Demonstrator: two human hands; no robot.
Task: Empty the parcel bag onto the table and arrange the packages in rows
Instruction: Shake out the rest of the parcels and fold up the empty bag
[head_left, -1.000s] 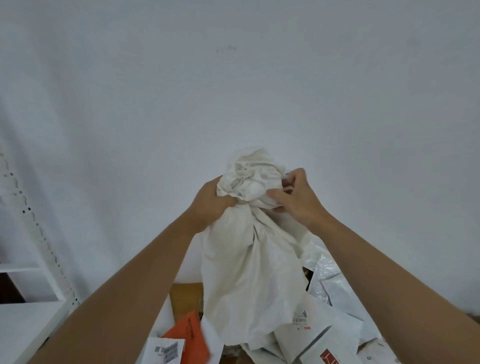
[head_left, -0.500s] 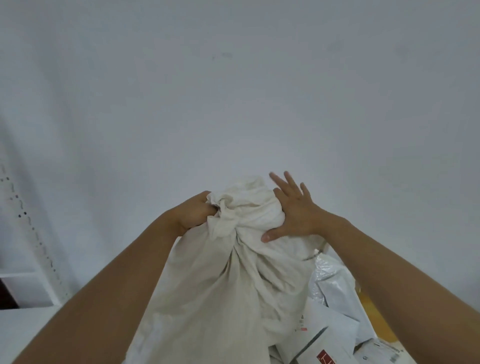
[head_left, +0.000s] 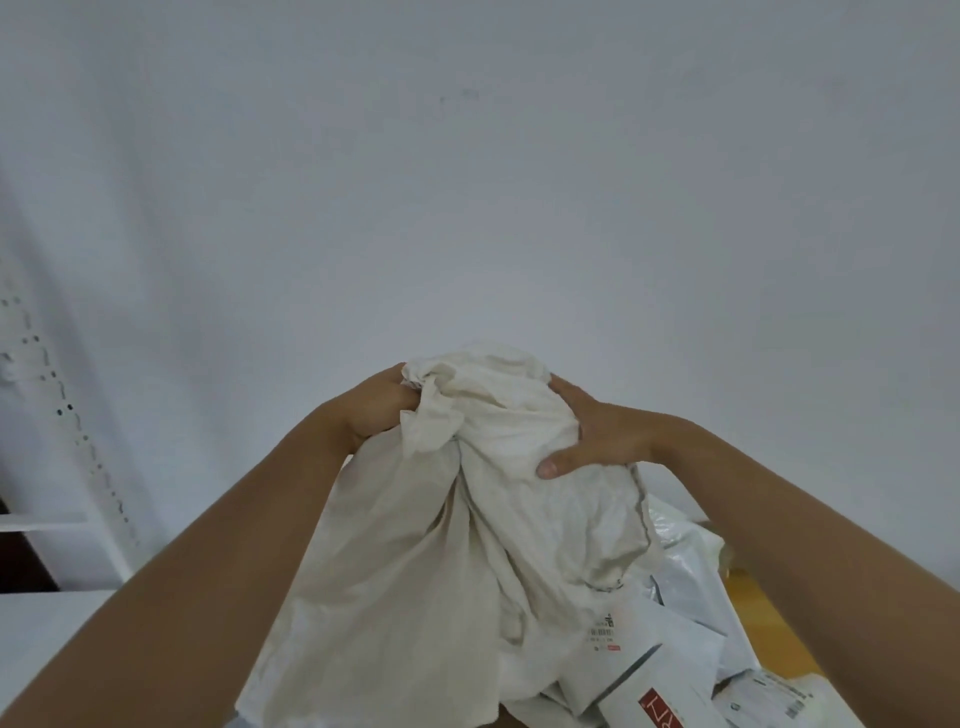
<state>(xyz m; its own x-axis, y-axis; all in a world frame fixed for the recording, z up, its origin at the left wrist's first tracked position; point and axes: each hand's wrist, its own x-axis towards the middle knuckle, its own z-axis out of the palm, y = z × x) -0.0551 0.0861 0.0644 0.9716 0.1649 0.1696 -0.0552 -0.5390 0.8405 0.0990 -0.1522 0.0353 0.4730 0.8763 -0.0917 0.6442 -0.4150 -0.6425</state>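
The right hand (head_left: 605, 434) has closed from a flat press into a grip on the upended woven sack (head_left: 457, 545), left hand (head_left: 376, 408) fisted in its bunched top above spilled packages (head_left: 670, 629); arranging in rows remains.

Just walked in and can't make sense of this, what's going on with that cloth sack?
A person is holding an off-white parcel bag up by its bunched end, left hand gripping one side and right hand pressed on the other. The bag hangs limp and looks mostly emptied. White packages lie in a loose heap on the table below, not yet arranged in rows.
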